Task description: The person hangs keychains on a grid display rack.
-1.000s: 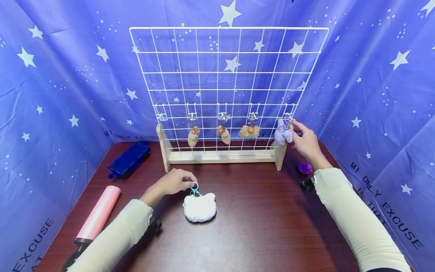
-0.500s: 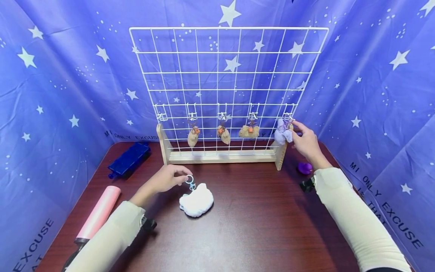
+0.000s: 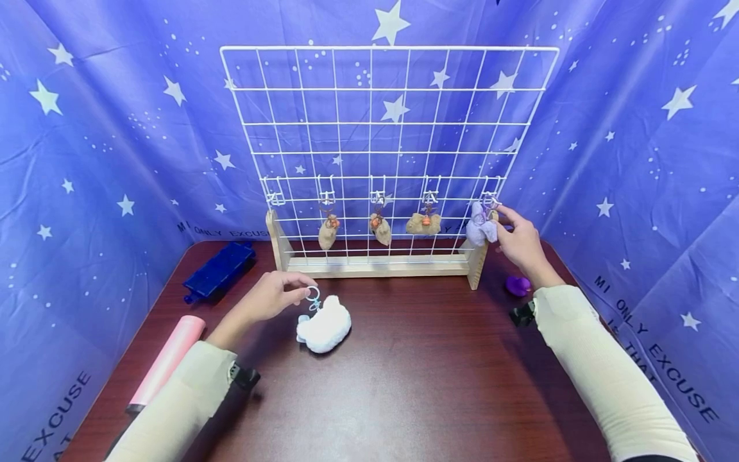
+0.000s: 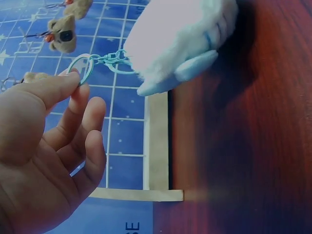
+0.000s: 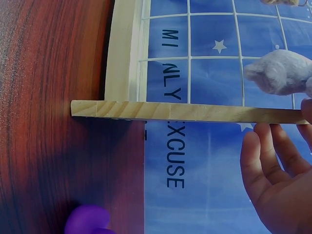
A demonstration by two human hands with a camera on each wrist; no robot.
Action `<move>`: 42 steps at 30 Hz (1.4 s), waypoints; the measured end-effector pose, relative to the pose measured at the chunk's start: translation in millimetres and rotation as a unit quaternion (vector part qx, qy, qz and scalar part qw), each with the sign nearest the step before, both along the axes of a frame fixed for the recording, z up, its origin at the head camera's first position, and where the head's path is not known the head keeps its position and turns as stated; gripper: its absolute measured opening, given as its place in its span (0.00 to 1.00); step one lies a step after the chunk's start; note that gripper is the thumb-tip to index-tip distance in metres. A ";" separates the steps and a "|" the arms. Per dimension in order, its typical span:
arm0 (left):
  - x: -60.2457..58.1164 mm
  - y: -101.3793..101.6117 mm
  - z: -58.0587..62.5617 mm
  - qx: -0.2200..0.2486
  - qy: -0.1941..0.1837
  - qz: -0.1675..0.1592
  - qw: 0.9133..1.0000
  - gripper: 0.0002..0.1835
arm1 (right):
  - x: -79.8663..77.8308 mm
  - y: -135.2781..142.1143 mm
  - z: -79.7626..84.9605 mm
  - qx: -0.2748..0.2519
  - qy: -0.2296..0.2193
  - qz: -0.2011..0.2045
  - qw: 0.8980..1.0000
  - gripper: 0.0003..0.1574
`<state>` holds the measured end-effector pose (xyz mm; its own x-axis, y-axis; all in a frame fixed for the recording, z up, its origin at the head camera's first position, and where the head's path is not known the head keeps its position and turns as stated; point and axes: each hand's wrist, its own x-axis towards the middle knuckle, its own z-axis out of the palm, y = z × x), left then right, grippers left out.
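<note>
My left hand [image 3: 274, 295] pinches the light-blue key ring [image 4: 87, 70] of a white plush keychain [image 3: 326, 326] between thumb and fingertip. The plush hangs tilted from its short chain, low over the dark table; whether it touches is unclear. A white wire grid [image 3: 392, 138] on a wooden stand [image 3: 378, 266] carries a row of hooks. My right hand [image 3: 522, 244] is at the stand's right wooden post [image 5: 161, 111], thumb on one side and fingers on the other. Beside it a lilac plush keychain [image 3: 480, 226] hangs from the rightmost hook [image 3: 489, 197]. The right index fingertip is cut off in the right wrist view.
Several tan plush keychains, such as one in the middle [image 3: 380, 230], hang from hooks. The leftmost hook [image 3: 274, 199] bears nothing. A dark-blue tray-like object [image 3: 219, 272] and a pink cylinder [image 3: 169, 362] lie left; a purple object [image 3: 518, 285] sits right.
My left hand has moved left and away toward the grid, drawing the white plush keychain along; the plush has tilted. My right hand has stayed in place.
</note>
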<state>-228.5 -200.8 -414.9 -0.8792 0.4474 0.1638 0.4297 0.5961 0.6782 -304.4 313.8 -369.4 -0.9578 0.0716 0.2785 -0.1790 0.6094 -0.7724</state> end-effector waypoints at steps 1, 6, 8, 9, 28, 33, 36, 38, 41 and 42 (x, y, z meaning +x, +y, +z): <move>-0.5 -0.9 0.5 -0.002 0.004 0.002 1.000 0.08 | 0.0 -0.2 0.1 -0.001 0.000 0.001 1.000 0.33; -1.1 -4.4 2.7 0.003 0.013 0.014 1.000 0.08 | 0.3 -0.6 0.5 -0.001 -0.002 0.000 1.000 0.33; -1.0 -5.6 3.7 0.007 0.015 0.017 1.000 0.08 | 0.5 -0.6 0.6 -0.001 -0.001 -0.001 1.000 0.33; -0.9 -6.1 4.2 0.008 0.015 0.019 1.000 0.08 | 0.6 -0.5 0.7 -0.002 -0.001 -0.001 1.000 0.33; -5.9 -14.6 29.4 -0.001 0.063 0.078 0.995 0.11 | -0.8 0.1 0.2 -0.002 0.000 0.002 1.000 0.32; -6.1 -18.0 37.5 -0.012 0.075 0.098 0.992 0.11 | -1.8 -0.1 0.3 0.001 0.004 0.002 1.000 0.32; -6.2 -19.7 40.5 -0.010 0.074 0.102 0.992 0.12 | -2.6 0.1 -0.3 0.000 0.005 0.002 1.000 0.32; -6.8 -20.7 41.9 -0.005 0.071 0.104 0.992 0.12 | -3.0 0.5 -1.0 -0.002 0.004 0.003 1.000 0.32; -8.6 -22.0 43.7 0.000 0.072 0.106 0.992 0.11 | -3.2 1.3 -2.3 -0.002 0.002 0.001 1.000 0.32; -9.3 -22.3 44.3 0.002 0.074 0.107 0.992 0.11 | -3.2 1.5 -2.7 -0.002 0.002 0.001 1.000 0.32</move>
<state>-237.8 -223.1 -370.6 -0.9198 0.2526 0.3002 0.3894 0.6812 0.6200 -307.6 315.2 -372.2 -0.9570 0.0717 0.2812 -0.1823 0.6055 -0.7747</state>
